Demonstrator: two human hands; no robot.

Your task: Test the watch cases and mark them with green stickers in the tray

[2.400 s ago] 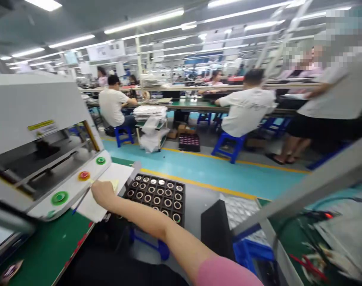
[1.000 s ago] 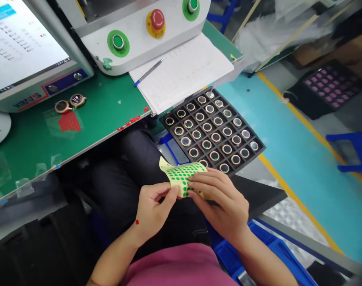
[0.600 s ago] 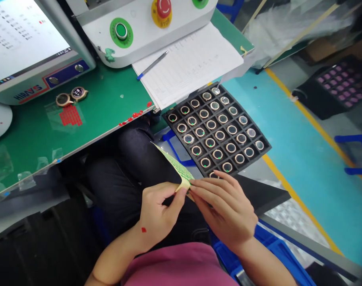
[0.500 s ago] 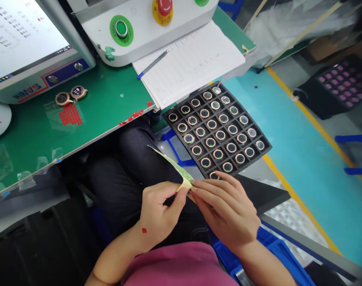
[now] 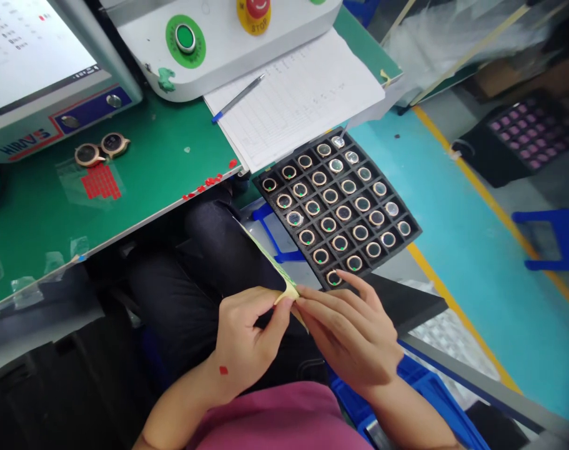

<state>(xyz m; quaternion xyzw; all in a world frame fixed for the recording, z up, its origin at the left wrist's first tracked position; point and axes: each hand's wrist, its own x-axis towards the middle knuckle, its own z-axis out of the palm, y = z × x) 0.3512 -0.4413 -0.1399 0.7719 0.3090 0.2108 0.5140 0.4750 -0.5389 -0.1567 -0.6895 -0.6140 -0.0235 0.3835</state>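
A thin sheet of green stickers on pale yellow backing (image 5: 271,257) is bent over between my two hands, above my lap. My left hand (image 5: 247,328) pinches its folded near end between thumb and index finger; a small red sticker (image 5: 223,370) sits by that wrist. My right hand (image 5: 354,334) has its fingertips closed on the same end from the other side, little finger raised. Whether a single sticker is between those fingertips is hidden. Just beyond, a black compartment tray (image 5: 414,232) bears several round watch faces (image 5: 343,213), many with a green dot.
On the green table (image 5: 157,162) lie two watches (image 5: 114,144), a red sticker sheet (image 5: 101,182) and loose red stickers (image 5: 210,182). A pen (image 5: 240,98) rests on papers (image 5: 293,94). The machine panel has a green button (image 5: 185,38) and red stop button (image 5: 258,6).
The view has shifted slightly, so the table and tray appear a little farther left. Both hands keep the same hold on the sticker sheet, whose free part looks narrower, turned more edge-on.
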